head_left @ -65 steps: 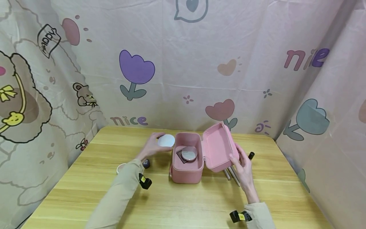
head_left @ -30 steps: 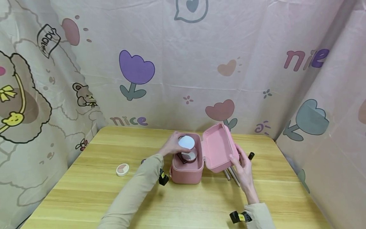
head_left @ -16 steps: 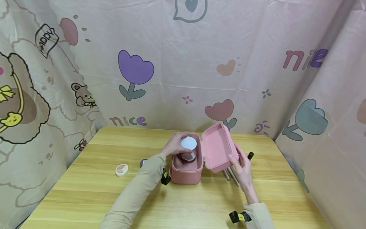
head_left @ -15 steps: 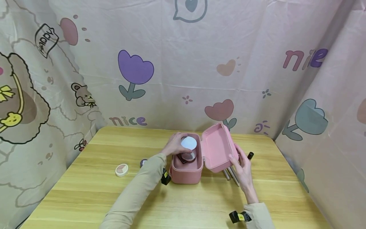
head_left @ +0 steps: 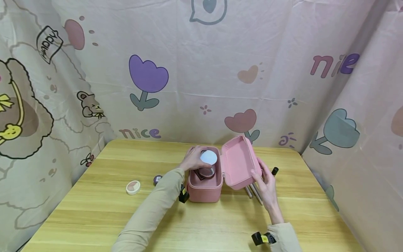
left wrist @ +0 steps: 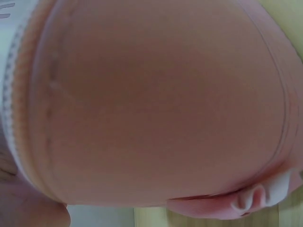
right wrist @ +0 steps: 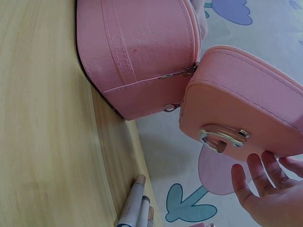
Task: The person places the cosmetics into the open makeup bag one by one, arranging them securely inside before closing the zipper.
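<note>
Taking the pink case (head_left: 204, 194) as the clock's centre in the head view, the left hand (head_left: 190, 161) is arching over its rim from ten o'clock. Thumb and fingers are parting only as wide as the white-faced disc (head_left: 209, 157), pinching it by its edge. The disc is tilting within the case's mouth, toward twelve o'clock, and partly covering a round compact (head_left: 206, 172); whether the two are touching I cannot tell. A dark flat square (head_left: 199, 174) is lying at the compact's eight o'clock.

The right hand (head_left: 267, 184), at three o'clock, is gripping the open lid (head_left: 238, 162) by its outer edge. Its thumb is pressing the rim, while in the right wrist view the fingers are spreading slightly against the outside, near a metal-fitted handle (right wrist: 225, 136).

Slim silver tubes (head_left: 256, 194) are lying at four o'clock, beside that hand. At nine o'clock a small dark jar (head_left: 157, 180) is sitting near the left sleeve (head_left: 157, 206), with a round palette (head_left: 133, 187) farther out.
</note>
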A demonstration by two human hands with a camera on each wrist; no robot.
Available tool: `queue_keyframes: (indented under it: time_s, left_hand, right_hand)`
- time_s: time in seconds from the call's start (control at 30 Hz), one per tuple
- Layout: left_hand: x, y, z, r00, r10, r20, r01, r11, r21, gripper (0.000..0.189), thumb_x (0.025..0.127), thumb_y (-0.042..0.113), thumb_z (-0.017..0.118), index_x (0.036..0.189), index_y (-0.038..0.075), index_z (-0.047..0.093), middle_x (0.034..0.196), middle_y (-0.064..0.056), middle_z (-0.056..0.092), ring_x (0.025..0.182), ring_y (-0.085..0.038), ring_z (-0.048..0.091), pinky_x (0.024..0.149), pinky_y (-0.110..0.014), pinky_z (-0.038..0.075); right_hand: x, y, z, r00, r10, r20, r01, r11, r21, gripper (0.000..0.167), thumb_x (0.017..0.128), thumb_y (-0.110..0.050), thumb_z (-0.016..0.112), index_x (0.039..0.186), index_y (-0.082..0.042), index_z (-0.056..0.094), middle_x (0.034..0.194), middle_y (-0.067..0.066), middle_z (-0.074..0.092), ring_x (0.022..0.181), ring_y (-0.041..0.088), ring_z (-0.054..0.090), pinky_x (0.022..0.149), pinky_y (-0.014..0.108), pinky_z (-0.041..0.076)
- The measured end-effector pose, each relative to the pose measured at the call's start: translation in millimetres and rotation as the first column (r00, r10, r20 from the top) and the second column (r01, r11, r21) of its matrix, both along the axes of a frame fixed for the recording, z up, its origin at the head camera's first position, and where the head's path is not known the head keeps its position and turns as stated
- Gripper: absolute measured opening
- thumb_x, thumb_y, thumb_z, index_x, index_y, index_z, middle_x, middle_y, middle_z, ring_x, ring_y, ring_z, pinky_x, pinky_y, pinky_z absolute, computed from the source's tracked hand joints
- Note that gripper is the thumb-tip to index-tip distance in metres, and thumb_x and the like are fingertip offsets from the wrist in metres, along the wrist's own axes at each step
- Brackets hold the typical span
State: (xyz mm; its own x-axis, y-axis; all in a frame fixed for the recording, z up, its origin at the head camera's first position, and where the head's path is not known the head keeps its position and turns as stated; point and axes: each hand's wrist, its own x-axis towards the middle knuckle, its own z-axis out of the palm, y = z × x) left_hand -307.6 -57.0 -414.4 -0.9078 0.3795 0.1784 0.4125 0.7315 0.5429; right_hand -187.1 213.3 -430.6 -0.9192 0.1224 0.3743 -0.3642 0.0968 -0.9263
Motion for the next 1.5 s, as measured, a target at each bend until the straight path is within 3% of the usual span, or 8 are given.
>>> queue_keyframes:
  time_s: [0.2,0.6,0.8,0.87,1.07,1.23,1.33,1.5]
  left_hand:
    - [2.7,-0.3,2.6,1.000,0.007,0.001,-0.007,1.000,0.001,0.082,0.073,0.031,0.089,0.142,0.003,0.053,0.142,-0.016,0.059,0.137,-0.035,0.051,0.128,-0.053,0.021]
    - [5.8,-6.6,3.4,1.000,-0.005,0.016,0.003,0.993,0.120,0.077,0.077,0.026,0.087,0.141,0.000,0.053,0.145,-0.018,0.057,0.140,-0.036,0.048,0.129,-0.053,0.017]
    - [6.1,-15.9,-2.5,0.995,-0.042,0.085,0.011,0.942,0.336,0.074,0.080,0.021,0.083,0.143,0.000,0.051,0.147,-0.020,0.054,0.141,-0.037,0.045,0.122,-0.051,0.035]
    - [6.8,-21.0,-4.7,0.992,-0.050,0.114,0.001,0.919,0.395,0.074,0.082,0.022,0.082,0.144,0.001,0.050,0.149,-0.018,0.052,0.143,-0.035,0.043,0.123,-0.050,0.034]
    - [12.0,-44.8,-7.0,0.983,-0.049,0.176,-0.046,0.866,0.499,0.075,0.082,0.025,0.082,0.147,0.007,0.049,0.152,-0.013,0.050,0.148,-0.033,0.038,0.127,-0.055,0.023]
    - [14.0,-74.1,-9.9,0.992,-0.076,0.104,0.008,0.844,0.537,0.070,0.083,0.018,0.080,0.144,0.001,0.051,0.148,-0.021,0.052,0.144,-0.039,0.040,0.126,-0.060,0.020]
    - [15.8,-93.9,-13.3,0.995,-0.077,0.060,0.033,0.841,0.540,0.066,0.084,0.015,0.078,0.142,0.000,0.051,0.146,-0.024,0.053,0.142,-0.041,0.042,0.126,-0.060,0.021]
    - [21.8,-125.9,-19.5,0.996,-0.047,0.074,0.001,0.847,0.532,0.066,0.086,0.015,0.077,0.144,0.000,0.048,0.148,-0.024,0.052,0.144,-0.042,0.039,0.126,-0.060,0.020]
  right_hand:
    - [0.1,0,-0.3,1.000,-0.013,0.018,0.013,1.000,0.001,0.055,0.100,-0.006,0.054,0.152,-0.001,0.039,0.145,0.008,0.049,0.120,-0.002,0.056,0.095,0.010,0.052]
    - [0.7,0,1.2,1.000,0.012,0.003,-0.012,1.000,-0.008,0.056,0.100,-0.004,0.053,0.153,0.002,0.036,0.152,0.022,0.043,0.119,-0.004,0.055,0.095,0.008,0.051]
    - [0.9,1,0.9,1.000,0.020,0.004,-0.020,1.000,-0.017,0.056,0.100,-0.004,0.053,0.153,0.001,0.035,0.152,0.021,0.043,0.120,-0.005,0.055,0.095,0.008,0.051]
    - [1.0,1,0.8,1.000,0.020,0.006,-0.020,1.000,-0.018,0.056,0.100,-0.005,0.053,0.154,0.001,0.035,0.152,0.021,0.042,0.120,-0.006,0.055,0.096,0.008,0.050]
    - [0.4,1,0.9,1.000,0.023,0.000,-0.023,1.000,-0.016,0.056,0.100,-0.004,0.052,0.154,0.002,0.035,0.152,0.021,0.042,0.120,-0.006,0.055,0.096,0.008,0.050]
    - [0.1,1,1.8,1.000,0.020,-0.004,-0.020,1.000,-0.014,0.056,0.100,-0.004,0.052,0.154,0.002,0.035,0.152,0.021,0.042,0.120,-0.006,0.055,0.095,0.008,0.050]
    - [0.0,1,1.4,1.000,0.015,-0.001,-0.015,1.000,-0.009,0.056,0.101,-0.005,0.052,0.154,0.001,0.035,0.152,0.021,0.042,0.120,-0.006,0.055,0.095,0.007,0.050]
    - [0.4,2,-0.1,1.000,0.017,0.003,-0.016,1.000,-0.014,0.056,0.100,-0.005,0.052,0.154,0.001,0.035,0.152,0.021,0.043,0.119,-0.006,0.056,0.095,0.008,0.051]
